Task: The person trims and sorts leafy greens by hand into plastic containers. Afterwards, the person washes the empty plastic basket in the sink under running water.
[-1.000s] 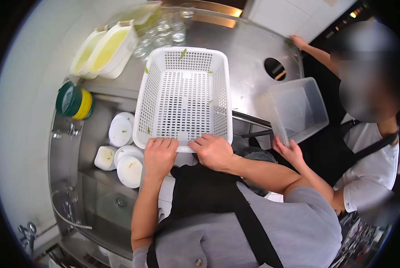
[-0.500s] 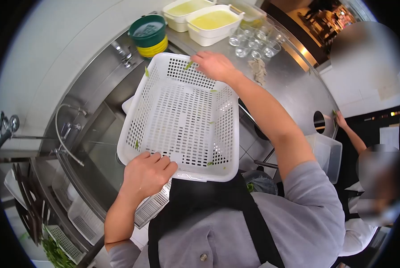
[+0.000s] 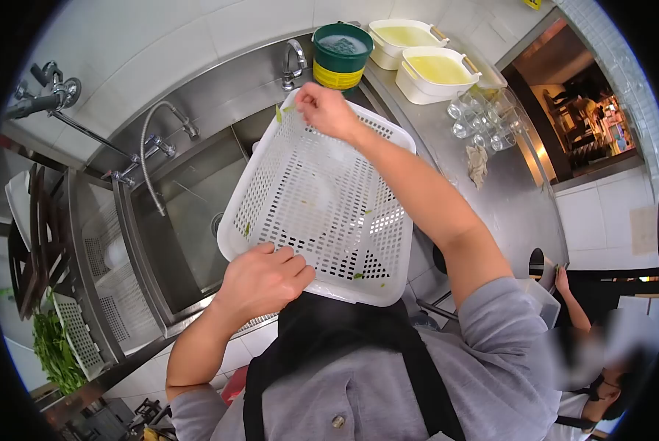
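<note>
A large white perforated basket (image 3: 230,220) is tilted in front of my apron, with a few green leaf bits inside. My left hand (image 3: 267,275) has its fingers curled over the near rim. Close to the far left corner, my right hand (image 3: 323,110) is pinched beside a small leaf piece (image 3: 288,109). Whether that piece is between its fingertips is hard to make out. Another green bit (image 3: 278,115) sticks to the basket wall near the corner.
Behind the basket is a steel sink (image 3: 190,235) with a tap (image 3: 294,65). A green bucket (image 3: 342,53), white tubs (image 3: 436,73), glasses (image 3: 484,121) and a cloth (image 3: 477,165) stand on the counter. Greens (image 3: 56,353) lie lower left; a co-worker (image 3: 601,393) is lower right.
My view has swung, so the sink and counter appear shifted right. My right hand has moved along the far rim toward its left corner. My left hand still holds the near rim.
</note>
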The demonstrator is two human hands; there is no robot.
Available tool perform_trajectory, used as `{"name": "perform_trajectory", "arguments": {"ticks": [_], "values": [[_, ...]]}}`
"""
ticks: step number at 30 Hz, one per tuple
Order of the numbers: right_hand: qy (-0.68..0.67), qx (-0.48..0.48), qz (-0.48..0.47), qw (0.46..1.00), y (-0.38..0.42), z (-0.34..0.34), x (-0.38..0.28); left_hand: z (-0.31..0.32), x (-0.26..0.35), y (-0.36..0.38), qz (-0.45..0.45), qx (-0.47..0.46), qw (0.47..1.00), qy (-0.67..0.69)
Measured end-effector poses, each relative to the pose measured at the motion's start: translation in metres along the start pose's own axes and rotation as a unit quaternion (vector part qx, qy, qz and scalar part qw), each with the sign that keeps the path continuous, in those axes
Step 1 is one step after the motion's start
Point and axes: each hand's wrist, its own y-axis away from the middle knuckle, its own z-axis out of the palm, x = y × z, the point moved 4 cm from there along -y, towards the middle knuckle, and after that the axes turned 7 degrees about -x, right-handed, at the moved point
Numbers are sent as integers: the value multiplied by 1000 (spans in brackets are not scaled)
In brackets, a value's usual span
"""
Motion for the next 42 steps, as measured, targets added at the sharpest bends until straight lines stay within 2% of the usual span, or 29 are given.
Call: {"name": "perform_trajectory", "arguments": {"ticks": [1, 3, 5, 7, 8, 10, 11, 13, 15, 17, 18, 20, 21, 23, 24, 25, 27, 29, 32, 35, 37, 42], "values": [[1, -1, -3, 1000, -2, 11, -5, 0, -1, 1, -2, 2, 1000, -2], [-170, -31, 28, 985, -6, 31, -7, 0, -1, 2, -6, -11, 1000, -10], [-199, -63, 36, 977, -12, 44, -4, -3, -2, 5, -18, -18, 1000, -12], [-49, -36, -84, 995, -8, 43, -26, -2, -2, 4, -32, -27, 999, -10], [-52, -43, -86, 994, -10, 44, -29, -2, -2, 2, -35, -28, 999, -11], [64, -21, -182, 981, -14, 44, -39, -1, -1, -2, -44, -33, 998, -11], [60, -25, -184, 981, -17, 42, -36, -1, -1, -4, -56, -25, 998, -9], [144, 50, -250, 956, -18, 28, -22, 1, 0, -9, -71, -21, 997, -3], [127, 43, -212, 968, -15, 8, 14, 6, 0, -11, -98, -21, 995, -11], [240, -188, -157, 939, -3, 9, 55, 7, 0, -16, -112, -31, 993, -6], [237, -198, -156, 938, 5, 2, 58, 9, -1, -19, -118, -35, 992, -15], [202, -213, -44, 955, 4, -14, 60, 13, -4, -25, -129, -35, 991, -20], [200, -220, -46, 954, 6, -13, 67, 16, -2, -28, -130, -40, 990, -26], [348, -328, -3, 878, 16, 0, 101, 17, -1, -34, -131, -48, 990, -26], [383, -346, -9, 857, 20, 8, 115, 16, -1, -38, -130, -53, 990, -33], [383, -346, -8, 856, 23, 14, 129, 15, -1, -43, -129, -57, 989, -41], [440, -374, -11, 816, 31, 26, 142, 16, -1, -49, -129, -62, 989, -43], [450, -378, -2, 809, 37, 25, 139, 14, 0, -55, -131, -68, 988, -47], [475, -355, -39, 804, 36, 31, 144, 8, 0, -64, -127, -68, 988, -50], [488, -402, -38, 774, 44, 35, 146, 7, 3, -68, -121, -71, 989, -47], [468, -469, -97, 743, 57, 43, 148, 6, 5, -68, -122, -79, 989, -42], [467, -453, -62, 757, 71, 43, 153, 10, 7, -70, -117, -61, 991, -24]]}}
